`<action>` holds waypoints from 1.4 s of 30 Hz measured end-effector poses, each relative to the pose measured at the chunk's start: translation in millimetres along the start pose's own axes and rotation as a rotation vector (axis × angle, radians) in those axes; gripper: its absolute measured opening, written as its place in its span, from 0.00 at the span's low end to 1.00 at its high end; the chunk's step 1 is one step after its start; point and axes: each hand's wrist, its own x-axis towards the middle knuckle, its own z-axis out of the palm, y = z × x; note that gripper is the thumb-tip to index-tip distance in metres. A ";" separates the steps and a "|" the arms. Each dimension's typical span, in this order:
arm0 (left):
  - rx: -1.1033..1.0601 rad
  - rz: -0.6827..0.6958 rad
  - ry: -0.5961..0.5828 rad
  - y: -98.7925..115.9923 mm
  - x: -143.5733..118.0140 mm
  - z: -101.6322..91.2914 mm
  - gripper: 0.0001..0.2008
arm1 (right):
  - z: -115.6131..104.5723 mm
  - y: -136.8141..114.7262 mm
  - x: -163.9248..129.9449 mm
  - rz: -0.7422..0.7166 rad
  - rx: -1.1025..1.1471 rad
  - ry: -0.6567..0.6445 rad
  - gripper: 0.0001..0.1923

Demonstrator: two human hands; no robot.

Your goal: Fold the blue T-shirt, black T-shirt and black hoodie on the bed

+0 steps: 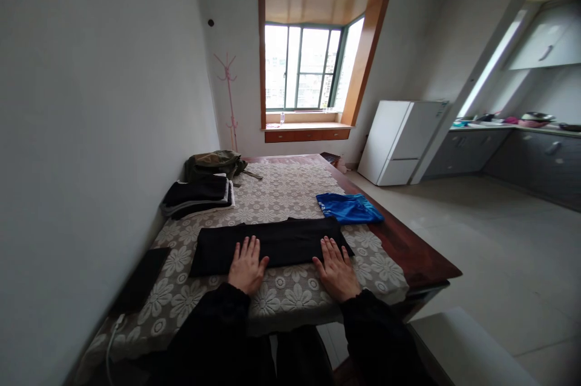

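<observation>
A black folded garment (285,244) lies flat across the near part of the table, longer from side to side than from front to back. My left hand (247,268) rests on its near edge left of the middle, fingers stretched out and thumb apart. Toward the garment's right end, my right hand (334,268) lies flat on it in the same way, fingers spread. Neither hand grips the cloth. Just beyond the right end is a blue garment (349,209), folded, with white marks on its left side.
A stack of folded clothes (197,195) and an olive backpack (213,163) stand by the left wall. A dark flat object (141,280) and a white cable (111,343) lie at the near left. Flowered lace tablecloth (272,192) covers most of the wooden table (424,253).
</observation>
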 end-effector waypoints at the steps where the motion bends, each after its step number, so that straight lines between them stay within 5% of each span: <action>1: -0.021 0.046 -0.009 24.0 3.2 5.9 0.34 | 0.1 0.1 -0.2 -0.001 -0.003 0.005 0.36; 6: -0.158 0.252 -0.044 118.3 32.6 24.9 0.32 | 1.8 1.4 -1.7 -0.041 -0.030 0.034 0.32; 10: -0.191 0.293 -0.034 141.3 48.5 30.3 0.31 | 3.5 3.0 -2.6 -0.060 -0.054 0.053 0.30; 23: -0.135 0.082 -0.018 73.7 40.8 23.8 0.31 | -3.3 4.8 -3.5 -0.066 -0.027 0.018 0.32; 35: 0.010 -0.129 0.009 -26.5 22.5 -3.5 0.30 | -2.0 8.4 -2.9 -0.033 -0.014 -0.032 0.32; 39: 0.020 -0.147 -0.017 -31.0 26.9 -8.5 0.31 | -15.8 -1.0 15.0 -0.017 0.008 -0.122 0.31; 42: 0.013 -0.088 -0.027 -12.6 40.5 -5.6 0.31 | -28.2 -41.3 46.1 -0.090 0.101 -0.150 0.30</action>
